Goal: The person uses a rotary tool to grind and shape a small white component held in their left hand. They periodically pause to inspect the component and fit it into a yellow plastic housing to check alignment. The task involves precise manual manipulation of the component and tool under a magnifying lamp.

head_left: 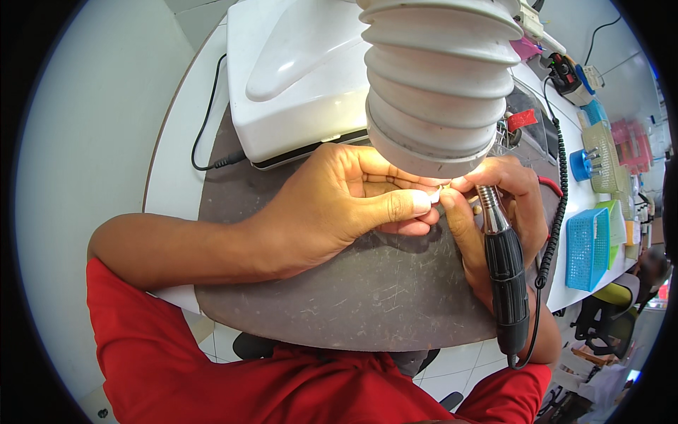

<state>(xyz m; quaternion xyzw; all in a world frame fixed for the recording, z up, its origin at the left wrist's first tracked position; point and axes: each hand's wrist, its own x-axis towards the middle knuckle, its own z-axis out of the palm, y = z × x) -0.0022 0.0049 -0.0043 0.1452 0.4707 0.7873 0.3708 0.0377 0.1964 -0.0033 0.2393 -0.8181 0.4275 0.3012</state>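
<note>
Left hand (pixel 339 194): nearly closed, thumb and fingers pinching a small white piece (pixel 436 196) at their tips.
Right hand (pixel 528 212): curled around a black handpiece (pixel 506 283), thumb and forefinger meeting beside the piece; whether they grip it too is hard to tell.
White piece: between both hands' fingertips; it could spring away if the pinch slackens.
Handpiece: its working tip, out of sight, could nick a left fingertip if it slipped.
White hose (pixel 438 85): just above the fingertips, crowding them from overhead.
Coiled cord (pixel 560 184): right of the right hand, a possible snag.
White machine (pixel 304 78): beyond the left hand, blocking that side.
</note>
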